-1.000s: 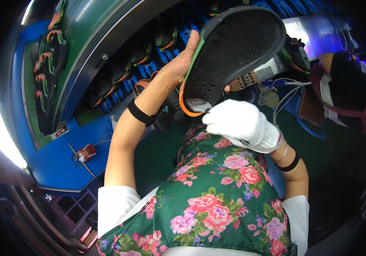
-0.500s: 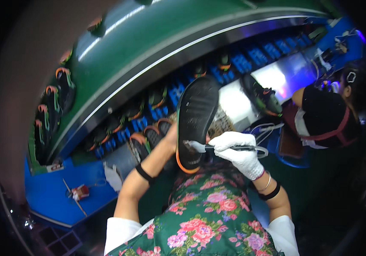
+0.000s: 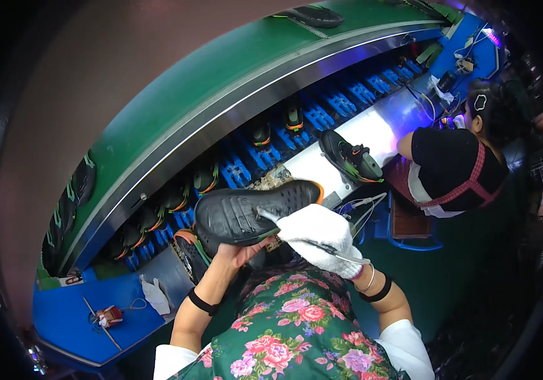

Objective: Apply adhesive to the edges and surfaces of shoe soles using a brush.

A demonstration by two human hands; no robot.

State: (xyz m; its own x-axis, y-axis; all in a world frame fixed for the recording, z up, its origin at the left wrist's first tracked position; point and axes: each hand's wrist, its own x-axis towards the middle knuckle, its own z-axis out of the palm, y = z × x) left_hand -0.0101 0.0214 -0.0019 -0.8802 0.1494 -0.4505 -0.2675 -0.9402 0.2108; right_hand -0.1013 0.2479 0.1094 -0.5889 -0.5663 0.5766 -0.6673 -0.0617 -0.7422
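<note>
Landmark: the black sole (image 3: 230,212), held up in front of the floral apron (image 3: 297,316), grooved face up, orange-rimmed perforated end to the right.

Left hand (image 3: 240,254), bare: grip closed on the near edge of the sole; how far the fingers reach underneath is hidden. Right hand (image 3: 319,231), in a white knit glove: grip pinching a slim brush (image 3: 268,215) whose pale tip meets the sole's upturned face around mid-length; a tube trails from its rear end.

Surroundings, by the sole: beyond it, a row of blue racks (image 3: 236,172) carrying footwear, then a green conveyor (image 3: 176,120). To its right and farther off, a black shoe (image 3: 347,155) lies on a shiny metal bench (image 3: 382,133); past that, a co-worker (image 3: 452,168) sits beside a blue-framed stool (image 3: 411,223). Just left of the sole and partly behind it, an orange-edged piece of footwear (image 3: 189,254). Lower left of it, a blue bench (image 3: 62,326) bears a small red object (image 3: 110,315) and a white cloth (image 3: 155,296).
</note>
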